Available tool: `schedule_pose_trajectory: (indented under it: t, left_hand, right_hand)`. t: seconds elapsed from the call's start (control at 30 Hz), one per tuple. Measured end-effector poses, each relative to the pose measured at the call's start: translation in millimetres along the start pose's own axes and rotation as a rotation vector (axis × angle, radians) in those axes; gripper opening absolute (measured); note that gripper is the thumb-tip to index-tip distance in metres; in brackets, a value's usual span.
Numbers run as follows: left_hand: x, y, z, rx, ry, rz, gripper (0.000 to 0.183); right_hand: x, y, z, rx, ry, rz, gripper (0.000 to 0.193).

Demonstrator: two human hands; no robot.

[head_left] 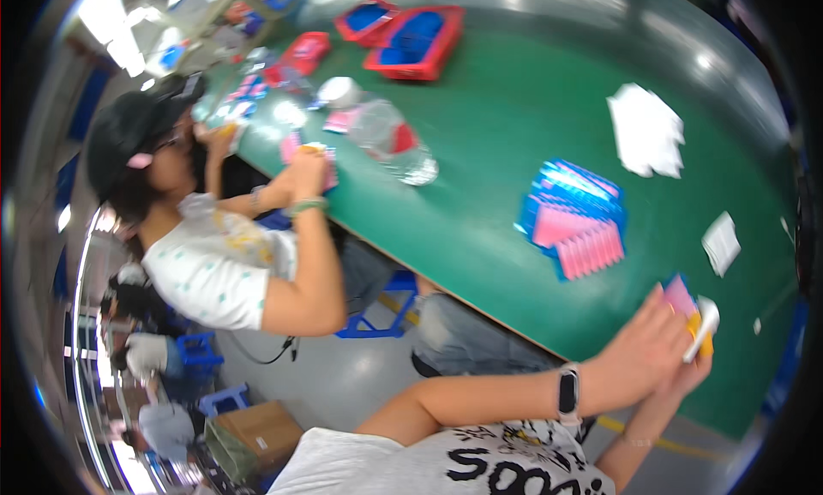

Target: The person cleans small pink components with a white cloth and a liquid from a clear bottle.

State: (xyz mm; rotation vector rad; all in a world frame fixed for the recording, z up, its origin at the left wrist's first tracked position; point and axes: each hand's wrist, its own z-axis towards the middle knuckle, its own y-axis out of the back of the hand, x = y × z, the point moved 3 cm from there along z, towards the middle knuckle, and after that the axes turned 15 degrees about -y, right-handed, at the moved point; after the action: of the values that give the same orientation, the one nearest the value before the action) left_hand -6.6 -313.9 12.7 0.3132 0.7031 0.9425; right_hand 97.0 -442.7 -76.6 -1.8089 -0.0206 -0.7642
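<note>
The left hand [645,342] grips a pink-and-blue packet [680,295], probably light, slick, flimsy, best pinched at its edges; whether the right hand [691,378] grips, I can't tell.

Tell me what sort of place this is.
Most likely a factory workshop, judging by the long green worktable, a co-worker at its edge with both hands raised over it, and the pile of pink-and-blue pieces lying on it.
</note>
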Motion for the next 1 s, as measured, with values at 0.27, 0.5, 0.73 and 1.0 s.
schedule_pose_trajectory:
  t: [0.27,0.5,0.73,1.0]
  left_hand:
    - [-1,-36,-21,-0.029,0.174,-0.417,0.027]
    - [3,-13,-15,0.088,0.128,-0.323,0.023]
    - [40,25,-53,-0.084,0.488,-0.456,0.049]
    - [52,-27,-40,-0.217,0.794,-1.640,0.071]
  right_hand:
    - [2,20,-8,0.118,-0.037,-0.136,0.045]
    - [-9,78,-36,-0.602,0.168,-0.238,0.036]
    - [-29,22,-14,-0.202,-0.028,0.394,0.039]
    - [-22,-15,-31,-0.059,0.103,0.236,0.034]
